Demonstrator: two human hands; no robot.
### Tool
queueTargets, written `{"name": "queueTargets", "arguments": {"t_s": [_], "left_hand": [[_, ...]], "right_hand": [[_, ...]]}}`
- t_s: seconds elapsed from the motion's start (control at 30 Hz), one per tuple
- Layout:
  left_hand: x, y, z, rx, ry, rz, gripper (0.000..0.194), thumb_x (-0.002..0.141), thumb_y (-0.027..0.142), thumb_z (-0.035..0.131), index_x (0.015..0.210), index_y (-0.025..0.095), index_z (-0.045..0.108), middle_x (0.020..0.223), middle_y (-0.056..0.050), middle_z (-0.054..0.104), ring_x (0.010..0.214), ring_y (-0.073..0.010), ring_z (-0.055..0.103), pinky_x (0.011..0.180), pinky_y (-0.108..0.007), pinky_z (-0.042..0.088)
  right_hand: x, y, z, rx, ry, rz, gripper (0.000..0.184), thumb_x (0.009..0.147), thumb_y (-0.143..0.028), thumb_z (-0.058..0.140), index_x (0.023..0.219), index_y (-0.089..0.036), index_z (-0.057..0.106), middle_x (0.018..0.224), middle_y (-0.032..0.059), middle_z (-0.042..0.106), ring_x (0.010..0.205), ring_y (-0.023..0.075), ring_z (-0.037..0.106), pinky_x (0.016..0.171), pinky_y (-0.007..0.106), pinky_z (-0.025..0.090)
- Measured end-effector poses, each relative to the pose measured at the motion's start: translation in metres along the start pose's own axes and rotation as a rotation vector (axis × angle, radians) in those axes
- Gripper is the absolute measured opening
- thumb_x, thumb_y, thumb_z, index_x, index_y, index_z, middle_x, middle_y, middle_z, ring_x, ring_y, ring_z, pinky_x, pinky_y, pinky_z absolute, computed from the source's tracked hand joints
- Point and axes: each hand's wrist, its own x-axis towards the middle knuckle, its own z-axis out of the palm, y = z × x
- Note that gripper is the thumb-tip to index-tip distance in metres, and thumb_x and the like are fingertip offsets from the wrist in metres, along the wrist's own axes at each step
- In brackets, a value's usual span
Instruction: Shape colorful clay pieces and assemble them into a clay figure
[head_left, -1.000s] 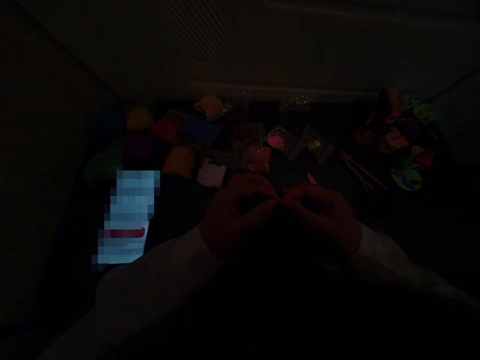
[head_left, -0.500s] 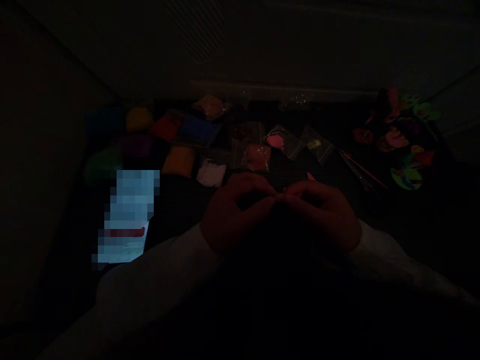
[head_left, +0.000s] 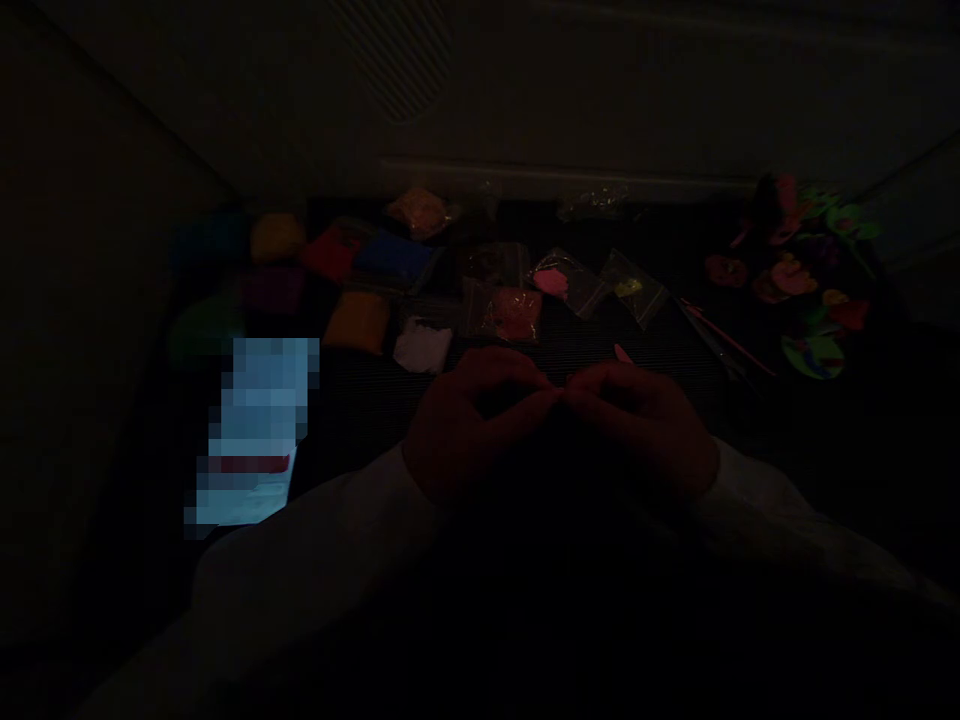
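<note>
1. Fingertips of the two hands have drawn closer since the frame half a second ago, narrowing the gap where a small reddish piece (head_left: 561,393) showed more plainly; the forearms have barely shifted.
2. Darkness swallows most detail: the shape and edges of the small reddish piece cannot be made out, and the fingers mostly cover it. The lower fingers of both hands sink into shadow.
3. Blocky pixels hide most of the lit screen (head_left: 259,440), and the left sleeve (head_left: 315,550) lies across the view just below its lower edge. Both sleeves run out of view.
4. Beyond the left hand (head_left: 480,425) lie a bag of white material (head_left: 424,347) and a clear bag with reddish contents (head_left: 517,313); an orange pack (head_left: 358,322) is farther left.
5. Past the right hand (head_left: 645,425), a pink sliver (head_left: 622,354) shows just beyond the knuckles, its near end apparently hidden. Scissors (head_left: 716,347) lie farther right, their handles lost in the dark, near a heap of colourful pieces (head_left: 791,278) and a green disc (head_left: 814,357).
6. Thumb and forefinger of each hand are pinched together, clamped on the small reddish piece, which sits at the very tips, between the hands. Whether the opposing fingertips touch, I cannot tell.
</note>
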Motion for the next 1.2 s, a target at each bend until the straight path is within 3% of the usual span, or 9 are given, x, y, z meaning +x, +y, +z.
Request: {"name": "queueTargets", "arguments": {"t_s": [0.2,0.33,0.43,0.5,0.67,0.77,1.2], "left_hand": [[0.000,-0.002,0.000,0.044,0.008,0.011,0.010,0.069,0.028,0.061,0.073,0.019,0.062,0.086,-0.001,0.061,0.085,-0.0154,0.056,0.079,-0.031,0.043],[0.000,-0.004,0.002,0.117,0.015,0.063,0.012,0.069,0.030,0.062,0.074,0.019,0.063,0.087,-0.002,0.061,0.085,-0.0160,0.056,0.078,-0.032,0.043],[0.001,-0.009,0.007,0.251,-0.008,0.194,0.011,0.070,0.027,0.060,0.075,0.019,0.064,0.084,-0.003,0.062,0.085,-0.0165,0.054,0.080,-0.034,0.041],[0.002,-0.013,0.010,0.357,-0.027,0.274,0.011,0.071,0.026,0.058,0.076,0.019,0.064,0.084,-0.003,0.062,0.086,-0.0168,0.052,0.080,-0.034,0.039],[0.003,-0.022,0.013,0.520,-0.102,0.305,0.013,0.074,0.026,0.054,0.079,0.020,0.064,0.089,-0.002,0.062,0.087,-0.0174,0.048,0.081,-0.035,0.037],[0.004,-0.025,0.014,0.552,-0.116,0.302,0.014,0.074,0.027,0.054,0.079,0.019,0.064,0.088,-0.002,0.062,0.085,-0.0173,0.049,0.081,-0.035,0.036],[0.006,-0.024,0.006,0.587,-0.102,0.360,0.015,0.075,0.023,0.052,0.082,0.020,0.065,0.090,-0.003,0.063,0.087,-0.0186,0.052,0.082,-0.037,0.034]], "right_hand": [[-0.001,-0.001,-0.001,0.042,-0.011,0.007,0.014,0.071,-0.035,0.058,0.073,-0.022,0.061,0.068,-0.0033,0.061,0.067,0.0126,0.056,0.087,0.041,0.034],[0.002,0.002,-0.014,0.132,0.122,-0.019,0.016,0.075,-0.036,0.055,0.080,-0.023,0.062,0.078,-0.0012,0.063,0.074,0.0144,0.057,0.070,0.031,0.043],[0.008,0.010,-0.024,0.142,0.225,-0.038,0.014,0.076,-0.035,0.053,0.079,-0.024,0.061,0.077,-0.0012,0.062,0.073,0.0139,0.057,0.066,0.029,0.043],[0.013,0.016,-0.027,0.058,0.222,-0.060,0.015,0.076,-0.035,0.053,0.079,-0.023,0.061,0.076,-0.0011,0.061,0.071,0.0134,0.056,0.063,0.028,0.042],[0.020,0.025,-0.023,-0.456,0.077,-0.243,0.018,0.077,-0.030,0.050,0.084,-0.019,0.063,0.081,0.0026,0.061,0.077,0.0156,0.055,0.070,0.031,0.039],[0.022,0.028,-0.019,-0.675,0.013,-0.284,0.020,0.077,-0.029,0.049,0.088,-0.021,0.063,0.084,0.0028,0.061,0.081,0.0173,0.054,0.073,0.033,0.034],[0.025,0.029,-0.019,-0.748,-0.013,-0.286,0.016,0.076,-0.029,0.051,0.084,-0.023,0.063,0.083,0.0010,0.060,0.081,0.0171,0.053,0.072,0.032,0.030]]}}
